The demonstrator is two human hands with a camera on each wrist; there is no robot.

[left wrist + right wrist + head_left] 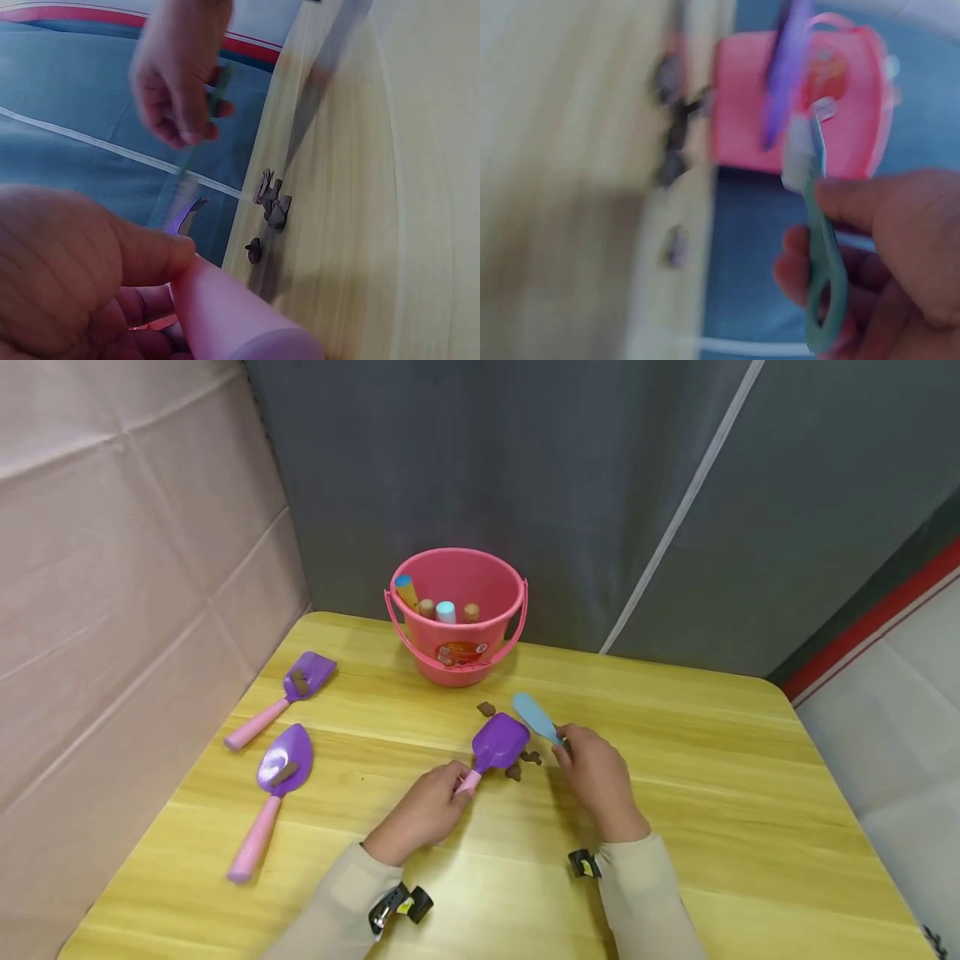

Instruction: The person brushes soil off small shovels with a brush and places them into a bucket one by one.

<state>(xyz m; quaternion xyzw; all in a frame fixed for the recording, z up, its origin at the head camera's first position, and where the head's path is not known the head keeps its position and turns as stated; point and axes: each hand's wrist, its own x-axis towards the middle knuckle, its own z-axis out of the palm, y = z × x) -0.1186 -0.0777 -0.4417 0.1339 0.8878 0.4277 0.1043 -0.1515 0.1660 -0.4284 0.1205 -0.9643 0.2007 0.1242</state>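
My left hand (428,806) grips the pink handle (225,307) of a toy shovel, its purple scoop (500,742) held above the table. Close to the scoop, my right hand (597,779) pinches a small pale blue spatula (534,717) by its green handle (826,262), which has an oval hole at the end. The spatula's flat head points toward the scoop; whether they touch cannot be told. Several brown clay-like bits (513,772) lie around and below the scoop. The right wrist view is blurred.
A pink bucket (465,668) holding several stick-like handles stands at the back of the wooden table (750,810). At the left lie a square-tipped purple shovel (320,670) and a pointed purple trowel (298,746), each bearing a brown piece. A grey curtain (480,460) hangs behind.
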